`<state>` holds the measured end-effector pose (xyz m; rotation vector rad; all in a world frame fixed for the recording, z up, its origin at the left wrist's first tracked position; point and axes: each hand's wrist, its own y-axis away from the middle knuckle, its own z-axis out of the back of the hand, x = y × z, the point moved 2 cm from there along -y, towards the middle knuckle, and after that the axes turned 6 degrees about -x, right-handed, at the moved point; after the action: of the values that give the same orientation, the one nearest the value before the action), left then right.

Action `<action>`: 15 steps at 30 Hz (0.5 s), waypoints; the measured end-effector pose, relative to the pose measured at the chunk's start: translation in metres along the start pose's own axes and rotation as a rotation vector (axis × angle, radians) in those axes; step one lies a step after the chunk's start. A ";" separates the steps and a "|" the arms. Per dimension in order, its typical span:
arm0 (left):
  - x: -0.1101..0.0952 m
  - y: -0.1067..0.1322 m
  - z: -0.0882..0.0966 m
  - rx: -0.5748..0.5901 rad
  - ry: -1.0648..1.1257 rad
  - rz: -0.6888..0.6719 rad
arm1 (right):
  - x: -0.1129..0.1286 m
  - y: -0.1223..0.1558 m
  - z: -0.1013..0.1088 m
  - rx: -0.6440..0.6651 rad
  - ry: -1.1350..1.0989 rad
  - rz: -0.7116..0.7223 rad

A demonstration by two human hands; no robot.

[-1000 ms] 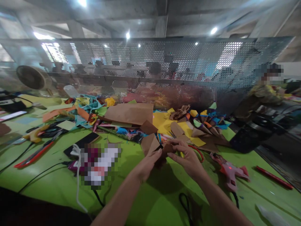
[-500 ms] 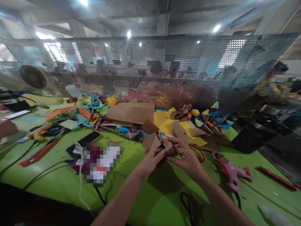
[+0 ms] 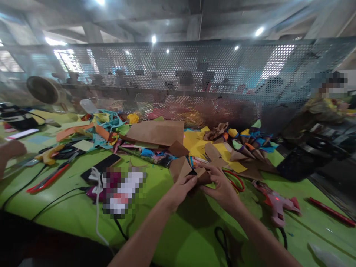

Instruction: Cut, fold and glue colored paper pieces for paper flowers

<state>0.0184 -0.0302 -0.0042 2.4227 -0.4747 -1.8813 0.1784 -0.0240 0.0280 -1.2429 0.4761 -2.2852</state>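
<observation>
A folded piece of brown paper [image 3: 179,168] is held up over the green table between my two hands. My left hand [image 3: 182,189] pinches its near left side, the thumb lying on top. From the right, my right hand [image 3: 218,183] grips the paper's other side between thumb and fingers. A dark gap shows in the fold between them. Just behind lie more brown paper pieces [image 3: 214,154] and yellow paper [image 3: 191,142]. To the right of my right hand, a red ring-shaped loop [image 3: 239,181] is partly hidden.
A pink glue gun [image 3: 278,202] and a red pen-like stick [image 3: 330,211] lie right. Left are a phone [image 3: 101,167], a power strip with cables, and red-handled pliers [image 3: 52,178]. Another person's hand [image 3: 12,152] shows at the left edge. A perforated metal screen [image 3: 155,74] stands behind.
My hands keep nearly the same hold on the brown paper. The view has shifted slightly, and the other person's hand at the left edge has changed its pose.
</observation>
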 end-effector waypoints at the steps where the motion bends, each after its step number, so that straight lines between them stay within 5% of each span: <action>1: 0.001 0.000 0.000 0.006 0.007 0.004 | 0.000 0.000 0.000 -0.007 -0.011 -0.007; 15: 0.002 -0.002 -0.002 0.056 0.058 0.002 | -0.003 0.001 0.001 -0.068 -0.093 -0.031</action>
<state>0.0207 -0.0295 -0.0061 2.5026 -0.5341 -1.8155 0.1804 -0.0230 0.0263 -1.3922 0.5076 -2.2419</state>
